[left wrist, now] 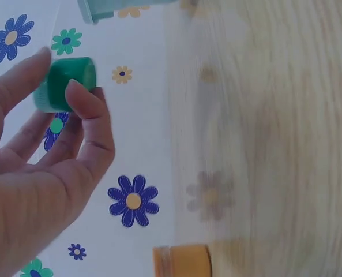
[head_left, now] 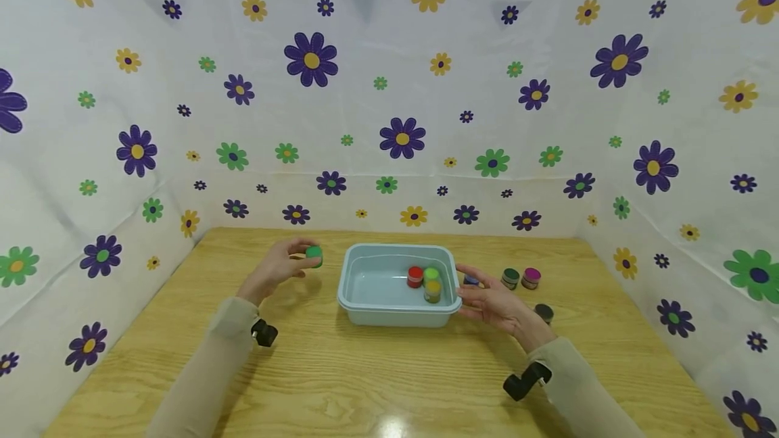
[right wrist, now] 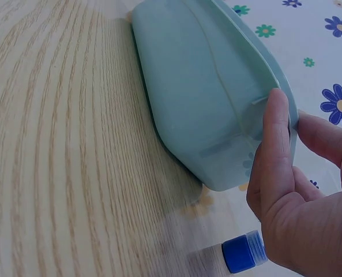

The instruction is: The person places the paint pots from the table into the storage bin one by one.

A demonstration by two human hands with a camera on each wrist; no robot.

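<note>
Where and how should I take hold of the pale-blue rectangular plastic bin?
Probably take the bin by the rim at its short right end, coming from the right: that lip juts past the wall, giving an edge to pinch. The right hand is there now; the left hand holds a small round green jar, so it isn't free.

The right hand point(head_left: 496, 304) hides perhaps most of a blue jar point(head_left: 470, 280).
</note>
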